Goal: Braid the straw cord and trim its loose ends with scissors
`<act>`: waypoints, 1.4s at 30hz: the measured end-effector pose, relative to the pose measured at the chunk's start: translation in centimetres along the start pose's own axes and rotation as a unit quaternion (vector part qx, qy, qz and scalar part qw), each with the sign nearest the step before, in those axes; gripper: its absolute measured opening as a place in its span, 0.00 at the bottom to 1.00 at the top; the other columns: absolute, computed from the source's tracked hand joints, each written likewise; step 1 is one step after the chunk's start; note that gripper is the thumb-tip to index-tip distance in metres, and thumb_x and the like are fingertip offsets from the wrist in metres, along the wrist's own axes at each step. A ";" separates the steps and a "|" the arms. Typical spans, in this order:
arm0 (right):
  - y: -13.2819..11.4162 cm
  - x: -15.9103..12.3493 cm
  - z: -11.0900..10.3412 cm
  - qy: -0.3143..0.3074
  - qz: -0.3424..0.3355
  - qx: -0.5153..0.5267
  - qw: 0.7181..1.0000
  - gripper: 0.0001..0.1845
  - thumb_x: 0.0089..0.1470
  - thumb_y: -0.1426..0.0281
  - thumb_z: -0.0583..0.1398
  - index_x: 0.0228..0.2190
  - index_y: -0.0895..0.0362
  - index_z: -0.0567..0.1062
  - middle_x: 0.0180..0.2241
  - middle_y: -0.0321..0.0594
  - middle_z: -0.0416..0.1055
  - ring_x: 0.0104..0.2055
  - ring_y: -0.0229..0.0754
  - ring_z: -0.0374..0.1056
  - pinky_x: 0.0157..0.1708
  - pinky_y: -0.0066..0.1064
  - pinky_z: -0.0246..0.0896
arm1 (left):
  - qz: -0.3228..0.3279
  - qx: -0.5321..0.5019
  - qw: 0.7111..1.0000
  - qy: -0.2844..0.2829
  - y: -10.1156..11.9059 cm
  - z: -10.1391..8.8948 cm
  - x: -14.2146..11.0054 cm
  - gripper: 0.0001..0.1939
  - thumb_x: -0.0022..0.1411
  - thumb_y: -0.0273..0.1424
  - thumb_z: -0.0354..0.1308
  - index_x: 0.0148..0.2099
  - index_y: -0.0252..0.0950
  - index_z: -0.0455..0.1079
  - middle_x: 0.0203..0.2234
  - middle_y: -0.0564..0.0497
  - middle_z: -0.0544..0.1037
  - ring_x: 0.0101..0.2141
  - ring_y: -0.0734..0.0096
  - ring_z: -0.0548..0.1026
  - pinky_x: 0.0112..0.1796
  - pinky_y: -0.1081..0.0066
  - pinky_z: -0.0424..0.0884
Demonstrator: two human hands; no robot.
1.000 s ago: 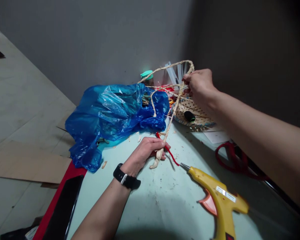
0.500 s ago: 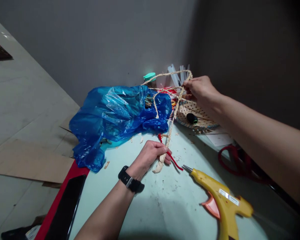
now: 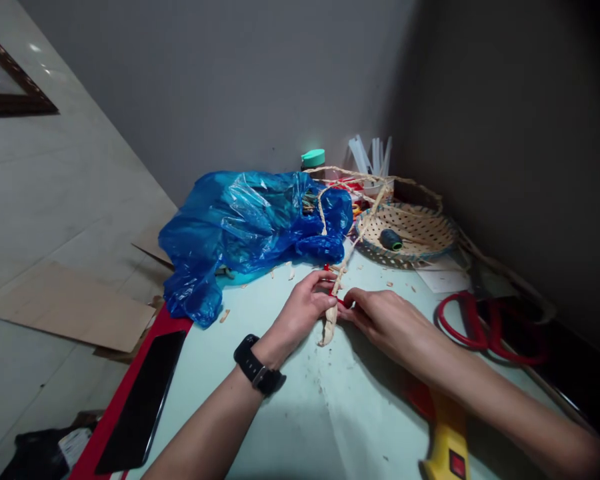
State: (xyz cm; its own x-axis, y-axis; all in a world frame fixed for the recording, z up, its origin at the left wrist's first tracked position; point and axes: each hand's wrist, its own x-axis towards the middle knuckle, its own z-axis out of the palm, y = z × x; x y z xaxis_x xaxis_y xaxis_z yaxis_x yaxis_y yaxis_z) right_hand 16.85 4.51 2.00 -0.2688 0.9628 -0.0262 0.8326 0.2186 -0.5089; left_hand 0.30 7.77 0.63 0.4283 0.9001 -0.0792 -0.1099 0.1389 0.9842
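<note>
Mid-table, the right hand (image 3: 375, 320) is down from the braid's (image 3: 331, 323) upper length, now pinching the red strip (image 3: 341, 302). Left hand (image 3: 305, 317) stays closed on the braid's lower end. So both hands meet where strip crosses braid; upper length now sags over the basket (image 3: 430, 252). Pale-green table (image 3: 290, 427): scraps, blue bag (image 3: 250, 220), glue gun (image 3: 447, 437) under right forearm. Grey wall (image 3: 205, 80), tiled floor (image 3: 70, 187).

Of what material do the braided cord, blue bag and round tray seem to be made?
Braided cord: probably dried plant fibre, matte, judging by pale, uneven strands. Blue bag: thin plastic, glossy, creased and partly see-through. Round tray: likely bamboo or similar, matte, with visible open weave.
</note>
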 end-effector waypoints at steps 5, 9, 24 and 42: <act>-0.4 -0.3 0.7 -0.001 -0.002 -0.048 0.999 0.07 0.63 0.71 0.52 0.32 0.57 0.66 0.34 0.43 0.72 0.34 0.42 0.68 0.29 0.30 0.50 | 0.003 0.028 0.999 -0.024 0.3 0.0 -0.3 0.25 0.52 0.24 0.61 0.53 0.35 0.63 0.44 0.45 0.72 0.32 0.70 0.77 0.37 0.66 0.74; -0.8 -0.3 0.4 -0.006 0.019 -0.100 0.995 0.05 0.60 0.74 0.51 0.35 0.58 0.66 0.30 0.42 0.72 0.30 0.45 0.69 0.26 0.31 0.46 | 0.001 0.054 0.998 -0.021 0.0 -0.3 0.0 0.23 0.52 0.24 0.59 0.52 0.34 0.64 0.42 0.46 0.73 0.30 0.70 0.77 0.36 0.67 0.74; -1.7 -0.7 1.2 0.021 -0.064 -0.232 0.970 0.18 0.50 0.85 0.52 0.38 0.57 0.73 0.33 0.42 0.74 0.38 0.50 0.69 0.35 0.36 0.50 | 0.023 0.126 0.992 0.001 -1.3 -0.7 1.0 0.06 0.47 0.23 0.51 0.31 0.36 0.61 0.18 0.58 0.68 0.17 0.77 0.66 0.20 0.76 0.63; -0.6 -0.9 1.1 0.015 -0.098 -0.166 0.981 0.15 0.47 0.84 0.51 0.32 0.59 0.73 0.27 0.43 0.73 0.29 0.43 0.67 0.36 0.35 0.47 | 0.016 0.167 0.986 0.018 -2.3 -1.0 1.8 0.07 0.45 0.22 0.56 0.31 0.35 0.65 0.20 0.55 0.71 0.18 0.77 0.68 0.21 0.77 0.64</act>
State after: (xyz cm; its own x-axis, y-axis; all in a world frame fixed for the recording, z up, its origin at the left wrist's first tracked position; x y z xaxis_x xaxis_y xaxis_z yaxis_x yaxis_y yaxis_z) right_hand 16.02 3.28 1.37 -0.4289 0.9005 0.0711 0.8796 0.4343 -0.1939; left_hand 0.40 9.54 -1.92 0.3959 0.9171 -0.0471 0.1806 -0.0275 0.9832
